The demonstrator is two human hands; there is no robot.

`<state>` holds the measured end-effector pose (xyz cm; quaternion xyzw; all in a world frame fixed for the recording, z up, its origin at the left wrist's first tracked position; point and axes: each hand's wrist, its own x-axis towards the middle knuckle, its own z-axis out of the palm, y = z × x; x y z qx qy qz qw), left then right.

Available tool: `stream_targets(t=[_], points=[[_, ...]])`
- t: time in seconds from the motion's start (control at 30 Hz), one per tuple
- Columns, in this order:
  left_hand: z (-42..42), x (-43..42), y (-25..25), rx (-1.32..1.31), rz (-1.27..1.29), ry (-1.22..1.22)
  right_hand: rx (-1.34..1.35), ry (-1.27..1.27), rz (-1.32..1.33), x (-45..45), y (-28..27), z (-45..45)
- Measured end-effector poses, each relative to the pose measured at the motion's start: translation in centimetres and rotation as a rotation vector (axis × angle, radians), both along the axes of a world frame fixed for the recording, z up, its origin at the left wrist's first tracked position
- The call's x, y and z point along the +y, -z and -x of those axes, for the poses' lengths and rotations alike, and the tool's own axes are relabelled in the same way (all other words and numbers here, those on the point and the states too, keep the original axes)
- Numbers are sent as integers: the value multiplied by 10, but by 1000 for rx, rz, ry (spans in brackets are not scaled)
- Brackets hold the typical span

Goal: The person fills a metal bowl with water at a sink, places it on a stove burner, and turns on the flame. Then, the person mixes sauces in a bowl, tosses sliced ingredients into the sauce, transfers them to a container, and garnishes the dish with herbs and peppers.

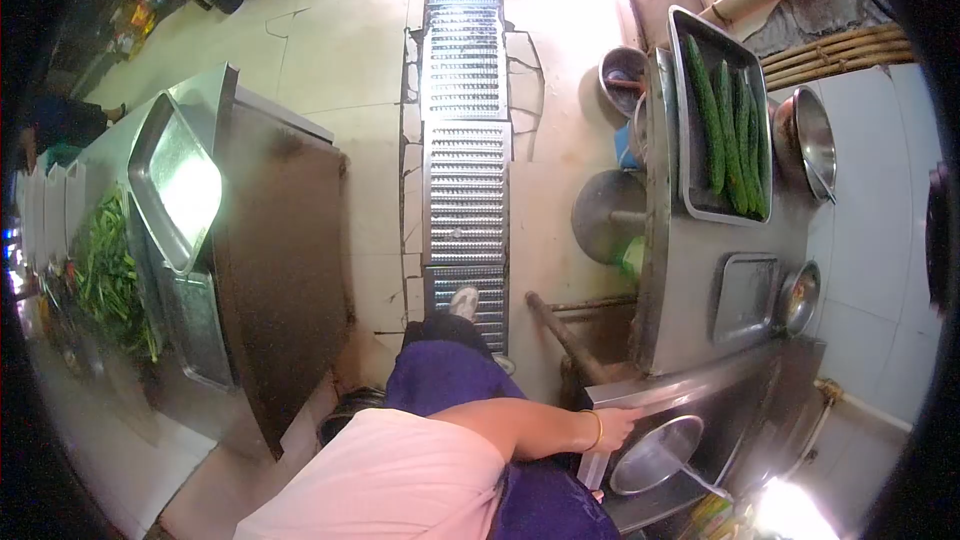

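My left hand (615,427), with a yellow bracelet at the wrist, is at the near rim of the metal sink (640,395). Its fingers are curled around the upper end of a pale, translucent object (593,468). Only a bit of my right hand (598,496) shows, by the lower end of that object; its other fingers are hidden. Just beyond my left hand, a round metal bowl or strainer (655,458) with a long handle rests in the sink.
Beyond the sink, a metal counter (680,290) bears a tray (686,175) of long green gourds or cucumbers, an empty tray (745,297) and bowls (812,140). A counter (225,130) with leafy greens (108,275) stands left. Floor grating (465,190) runs between. A person's dark clothing (65,120) shows far left.
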<state>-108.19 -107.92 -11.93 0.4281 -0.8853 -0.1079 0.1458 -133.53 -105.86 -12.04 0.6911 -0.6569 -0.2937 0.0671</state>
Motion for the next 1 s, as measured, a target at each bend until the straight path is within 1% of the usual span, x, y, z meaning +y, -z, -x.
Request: stream_targets(t=[0.17, 0.37, 0.47, 0.57, 0.67, 0.77, 0.87, 0.93, 1.0], points=[[-3, 1, -3, -4, -11, 6, 21, 25, 6, 4, 1, 9], [-4, 2, -3, 3, 36, 0, 43, 51, 17, 9, 3, 19], [-1, -1, 0, 13, -7, 24, 49, 62, 25, 12, 5, 25], [-5, -2, -7, -3, -51, 27, 54, 69, 34, 17, 7, 34], [-16, 3, -16, -6, -57, 34, 55, 72, 43, 22, 11, 48], [0, 0, 0, 28, 2, -24, 53, 68, 67, 28, 16, 66], [-7, 2, -7, 11, -16, -22, 47, 22, 127, 36, 34, 107], [-5, 1, -4, 19, -23, -13, 42, -3, 162, 43, 30, 106], [-5, 2, -4, 8, -20, -3, 56, 117, 27, 40, 18, 88]])
